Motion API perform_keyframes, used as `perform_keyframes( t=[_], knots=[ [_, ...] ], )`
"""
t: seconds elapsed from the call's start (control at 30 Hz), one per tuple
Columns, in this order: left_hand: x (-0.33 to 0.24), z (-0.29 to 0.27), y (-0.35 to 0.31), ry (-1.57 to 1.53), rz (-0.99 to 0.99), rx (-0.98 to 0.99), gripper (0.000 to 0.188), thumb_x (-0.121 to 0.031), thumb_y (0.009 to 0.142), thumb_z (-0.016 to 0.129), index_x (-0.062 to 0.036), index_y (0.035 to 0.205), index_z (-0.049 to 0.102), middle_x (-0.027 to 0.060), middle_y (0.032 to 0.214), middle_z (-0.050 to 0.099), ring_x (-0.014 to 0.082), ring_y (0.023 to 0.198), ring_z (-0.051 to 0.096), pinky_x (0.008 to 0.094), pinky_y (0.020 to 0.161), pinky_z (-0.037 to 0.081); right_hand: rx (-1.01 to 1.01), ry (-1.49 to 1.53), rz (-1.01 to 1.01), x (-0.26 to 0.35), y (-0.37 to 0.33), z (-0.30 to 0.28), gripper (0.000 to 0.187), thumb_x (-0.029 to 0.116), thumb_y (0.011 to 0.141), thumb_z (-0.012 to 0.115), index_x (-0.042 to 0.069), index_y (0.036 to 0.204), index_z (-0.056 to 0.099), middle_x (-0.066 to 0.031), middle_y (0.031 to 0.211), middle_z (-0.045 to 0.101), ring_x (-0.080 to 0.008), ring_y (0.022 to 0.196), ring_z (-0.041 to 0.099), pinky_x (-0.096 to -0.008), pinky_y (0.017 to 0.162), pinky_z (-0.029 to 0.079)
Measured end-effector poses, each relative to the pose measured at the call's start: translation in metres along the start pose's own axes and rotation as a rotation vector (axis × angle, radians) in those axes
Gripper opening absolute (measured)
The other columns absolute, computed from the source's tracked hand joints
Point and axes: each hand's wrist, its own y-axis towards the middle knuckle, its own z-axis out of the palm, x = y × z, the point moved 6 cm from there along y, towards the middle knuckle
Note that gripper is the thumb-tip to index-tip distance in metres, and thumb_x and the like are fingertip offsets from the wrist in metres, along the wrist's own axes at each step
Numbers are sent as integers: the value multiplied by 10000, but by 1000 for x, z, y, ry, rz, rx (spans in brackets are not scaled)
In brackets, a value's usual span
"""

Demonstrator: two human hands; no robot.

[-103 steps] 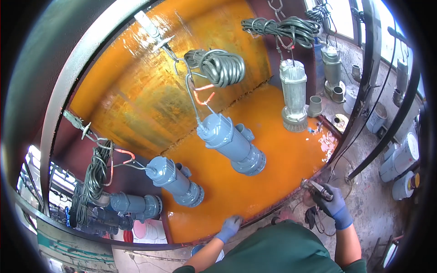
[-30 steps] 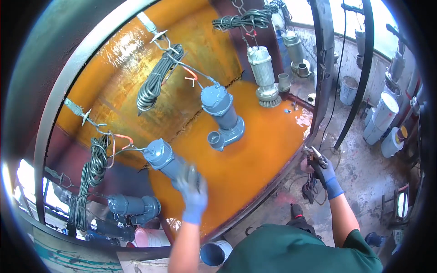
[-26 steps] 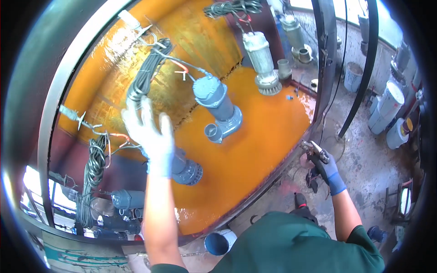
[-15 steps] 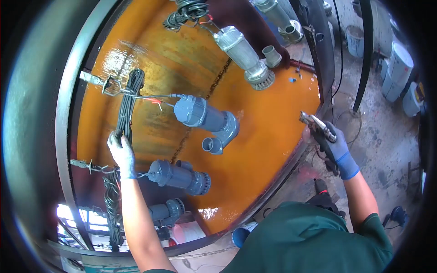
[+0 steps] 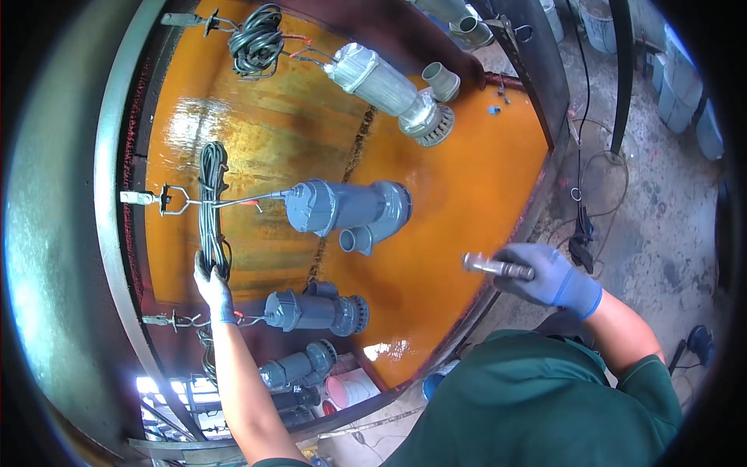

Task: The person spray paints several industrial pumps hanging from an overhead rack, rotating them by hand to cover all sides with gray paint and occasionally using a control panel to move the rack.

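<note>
My left hand (image 5: pixel 212 292), in a light glove, closes around the lower end of a bundled black cable (image 5: pixel 210 210). The bundle hangs beside a hook and wire hanger (image 5: pixel 173 198). From there the cable runs right to a blue-grey submersible pump (image 5: pixel 334 208), which hangs sideways in this view with its round outlet facing down. Over the orange panel's right edge, my right hand (image 5: pixel 548 274), in a blue-grey glove, grips a metal spray gun (image 5: pixel 498 267). Its front end points left toward the pump and is blurred.
A silver pump (image 5: pixel 389 89) with a coiled cable (image 5: pixel 257 43) hangs above. Below hang another blue-grey pump (image 5: pixel 315 311) and a further pump (image 5: pixel 299 367). Behind them is a wet orange panel (image 5: pixel 459 202). A black hose (image 5: pixel 580 156) and buckets (image 5: pixel 681 89) are at right.
The pumps and hangers have shifted in the view, the middle cable bundle now hanging lower and straighter. My right hand has come left and down with the spray gun, now levelled toward the pump.
</note>
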Motion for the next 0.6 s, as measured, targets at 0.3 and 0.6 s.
perform_keyframes(
  t=[0.3, 0.6],
  knots=[
    [10, 9, 0, -88, -54, -14, 653, 112, 963, 493, 37, 1605, 397, 217, 1633, 472, 319, 1486, 485, 415, 1248, 359, 33, 101, -103, 27, 11, -28, 223, 146, 886, 834, 61, 1036, 692, -175, 845, 701, -375, 792, 727, -436, 702, 566],
    [6, 1, -4, -74, -58, -43, 641, 119, 964, 492, 49, 1595, 400, 220, 1629, 474, 317, 1489, 484, 412, 1254, 351, -65, 117, -69, 38, 10, -46, 185, 100, 894, 808, 60, 1040, 702, -178, 856, 694, -385, 801, 725, -426, 684, 560]
  ],
)
